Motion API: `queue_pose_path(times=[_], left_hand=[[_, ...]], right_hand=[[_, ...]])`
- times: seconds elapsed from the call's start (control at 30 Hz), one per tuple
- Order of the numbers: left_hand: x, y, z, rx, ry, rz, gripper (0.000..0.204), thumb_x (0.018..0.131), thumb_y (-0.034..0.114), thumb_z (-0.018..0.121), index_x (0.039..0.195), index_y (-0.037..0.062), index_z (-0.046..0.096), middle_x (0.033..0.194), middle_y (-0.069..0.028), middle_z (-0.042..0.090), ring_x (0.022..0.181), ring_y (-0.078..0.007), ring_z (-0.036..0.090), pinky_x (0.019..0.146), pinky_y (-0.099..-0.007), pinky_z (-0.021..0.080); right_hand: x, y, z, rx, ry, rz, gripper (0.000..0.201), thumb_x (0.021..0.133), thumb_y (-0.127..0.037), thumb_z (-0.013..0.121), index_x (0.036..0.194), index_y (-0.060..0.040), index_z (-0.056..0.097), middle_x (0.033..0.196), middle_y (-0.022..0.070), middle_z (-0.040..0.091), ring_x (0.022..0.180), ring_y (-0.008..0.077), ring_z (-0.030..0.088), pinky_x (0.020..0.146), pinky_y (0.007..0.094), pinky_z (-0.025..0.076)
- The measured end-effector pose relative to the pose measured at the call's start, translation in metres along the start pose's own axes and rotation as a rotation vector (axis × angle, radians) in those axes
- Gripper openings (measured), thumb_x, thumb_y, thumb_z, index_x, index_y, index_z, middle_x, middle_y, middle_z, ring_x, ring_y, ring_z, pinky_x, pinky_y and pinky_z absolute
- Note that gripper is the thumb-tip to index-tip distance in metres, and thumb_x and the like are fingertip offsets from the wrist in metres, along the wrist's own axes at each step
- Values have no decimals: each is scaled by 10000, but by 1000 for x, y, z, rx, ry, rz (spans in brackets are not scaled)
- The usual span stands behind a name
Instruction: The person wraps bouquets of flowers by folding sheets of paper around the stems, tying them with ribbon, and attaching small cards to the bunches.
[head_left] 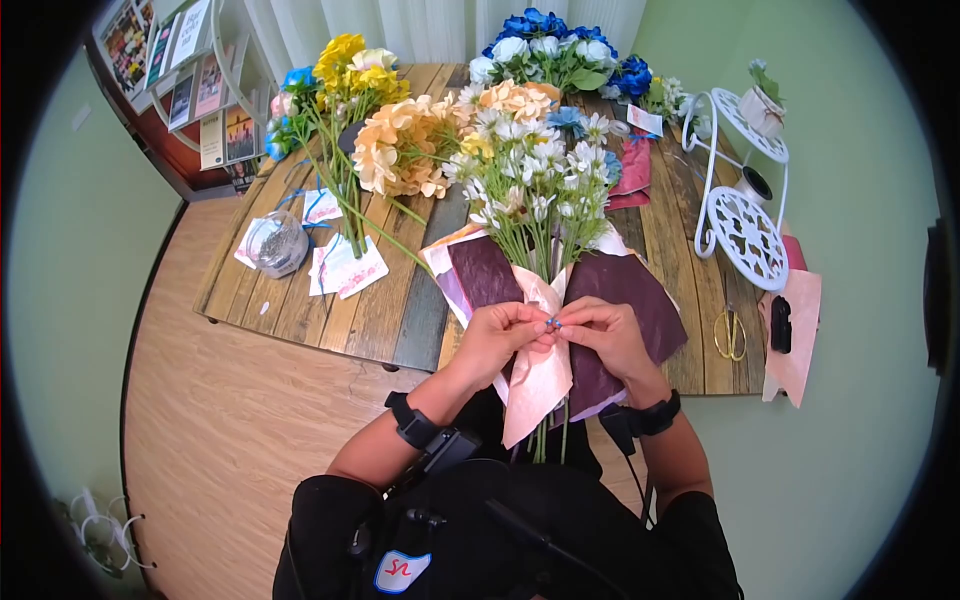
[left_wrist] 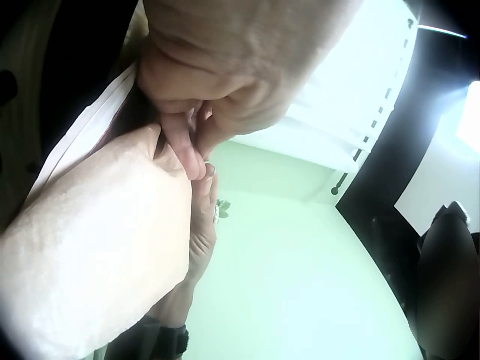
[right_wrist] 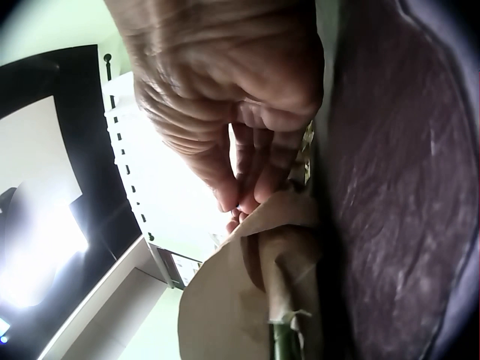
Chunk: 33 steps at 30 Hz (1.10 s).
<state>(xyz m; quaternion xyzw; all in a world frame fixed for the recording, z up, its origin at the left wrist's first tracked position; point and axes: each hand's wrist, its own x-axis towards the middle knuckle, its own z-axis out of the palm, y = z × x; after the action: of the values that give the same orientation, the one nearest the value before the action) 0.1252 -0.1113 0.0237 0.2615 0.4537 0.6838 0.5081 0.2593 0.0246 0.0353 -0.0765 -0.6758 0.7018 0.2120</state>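
In front of the body, a bouquet of white daisy-like flowers [head_left: 540, 165] lies in dark purple wrapping paper [head_left: 625, 310] with a pale pink paper [head_left: 540, 385] folded across its front. My left hand [head_left: 497, 338] and right hand [head_left: 608, 335] meet over the pink paper's waist, fingertips almost together. Between them, thumbs and forefingers pinch a small bit of blue ribbon [head_left: 553, 325]; most of it is hidden by the fingers. Green stems [head_left: 545, 440] stick out below the paper. Both wrist views show curled fingers right at the gathered paper.
Peach hydrangeas [head_left: 400, 150], yellow flowers [head_left: 350, 70] and blue flowers [head_left: 535, 25] lie toward the back. Cards [head_left: 350, 268] and a clear round container [head_left: 277, 245] are at left. To the right are a white metal stand [head_left: 745, 235], gold-handled scissors [head_left: 730, 335] and a black object [head_left: 781, 325].
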Motion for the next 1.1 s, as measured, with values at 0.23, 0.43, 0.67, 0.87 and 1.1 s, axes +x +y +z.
queue_pose_path(times=[0.23,0.43,0.67,0.87,1.1], left_hand=[[2,-2,-4,-25,-34,26,113,840,2,574,946,-31,559,859,-116,637,758,-168,643,696,-273,545],[2,-3,-4,-27,-29,-1,108,834,-7,578,938,-27,557,871,-123,633,763,-175,644,696,-283,547],[1,-4,-1,16,-16,37,98,843,-24,559,932,-64,565,882,-142,624,770,-180,642,722,-280,550],[0,-3,-1,40,-9,42,120,839,-30,561,949,-79,569,893,-148,626,787,-182,642,734,-281,549],[-2,-5,-1,65,-4,70,161,831,-10,587,970,-89,582,887,-131,633,773,-152,635,717,-240,540]], right_hand=[[1,-6,3,-387,-52,-257,167,713,56,639,862,-9,679,857,83,636,783,157,612,700,234,476],[2,-21,14,-649,30,-334,113,698,43,641,798,-10,647,768,118,643,682,217,636,609,276,495],[-4,-28,24,-801,51,-419,132,720,23,635,848,4,614,765,131,633,678,266,634,613,312,501],[-6,-23,30,-640,139,-241,189,766,4,621,919,-1,511,763,149,631,732,245,659,632,306,509],[-6,-24,38,-712,210,-174,184,762,0,628,862,3,473,742,137,623,709,246,659,598,307,509]])
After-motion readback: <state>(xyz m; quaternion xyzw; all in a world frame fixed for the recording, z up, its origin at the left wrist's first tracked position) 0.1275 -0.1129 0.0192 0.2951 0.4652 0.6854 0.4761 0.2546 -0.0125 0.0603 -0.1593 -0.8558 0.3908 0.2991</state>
